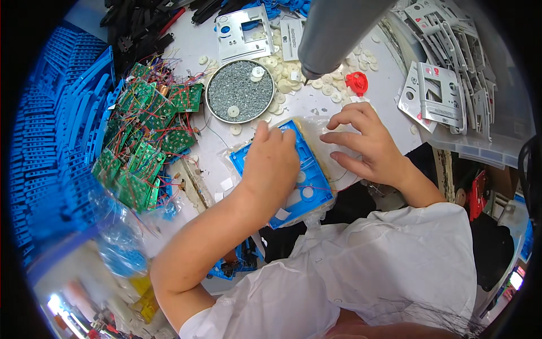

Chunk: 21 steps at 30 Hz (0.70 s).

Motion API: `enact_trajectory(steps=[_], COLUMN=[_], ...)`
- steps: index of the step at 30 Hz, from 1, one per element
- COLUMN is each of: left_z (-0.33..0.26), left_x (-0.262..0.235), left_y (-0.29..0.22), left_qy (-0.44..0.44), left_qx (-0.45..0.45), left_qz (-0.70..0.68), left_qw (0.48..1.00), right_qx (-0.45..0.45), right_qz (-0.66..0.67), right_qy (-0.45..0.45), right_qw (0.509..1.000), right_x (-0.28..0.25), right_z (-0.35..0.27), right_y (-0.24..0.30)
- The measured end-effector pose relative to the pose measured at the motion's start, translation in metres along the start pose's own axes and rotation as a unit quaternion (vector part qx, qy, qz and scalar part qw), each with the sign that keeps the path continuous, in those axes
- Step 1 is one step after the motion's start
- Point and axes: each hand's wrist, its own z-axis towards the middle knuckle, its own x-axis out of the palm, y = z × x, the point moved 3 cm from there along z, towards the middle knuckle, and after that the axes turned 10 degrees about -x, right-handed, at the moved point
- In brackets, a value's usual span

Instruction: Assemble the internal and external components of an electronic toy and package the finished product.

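A blue plastic housing (315, 189) lies tilted on a plastic-wrapped pad in front of me. My left hand (270, 165) rests over its far left part, fingers bent and drawn together. Their tips and whatever they pinch are hidden behind the hand. My right hand (361, 141) hovers just right of the housing, its fingers apart and holding nothing. A thin red wire crosses the housing near a round ring moulded in it. Beyond my hands, a grey powered screwdriver (333, 39) hangs point down over the table.
A round tin of small screws (240, 93) stands beyond the left hand. White discs (282, 79) and a red round part (357, 83) lie around it. Green circuit boards (164, 116) with wires and stacked blue parts (62, 141) fill the left. Silver-grey panels (440, 93) crowd a right-hand bin.
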Motion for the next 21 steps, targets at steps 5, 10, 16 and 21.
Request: enact_trajectory(steps=[5,10,16,21], left_z=[0.003,0.006,0.006,0.025], left_x=[-0.004,-0.01,-0.013,-0.002], left_y=[-0.017,-0.005,0.015,0.03], left_qy=[0.09,0.064,0.11,0.144], left_qx=[-0.006,-0.083,-0.091,-0.146], left_qz=[0.058,-0.023,-0.144,-0.161], left_qw=[0.994,0.994,0.979,0.965], right_qx=[-0.021,-0.024,-0.015,-0.016], right_qz=[-0.007,-0.003,-0.014,-0.009], right_qy=[0.003,0.008,0.011,0.019], right_qw=[1.0,1.0,1.0,1.0], right_x=[-0.006,-0.007,-0.008,-0.008], right_z=[0.011,0.01,0.003,0.006], right_y=[0.005,0.002,-0.005,-0.007])
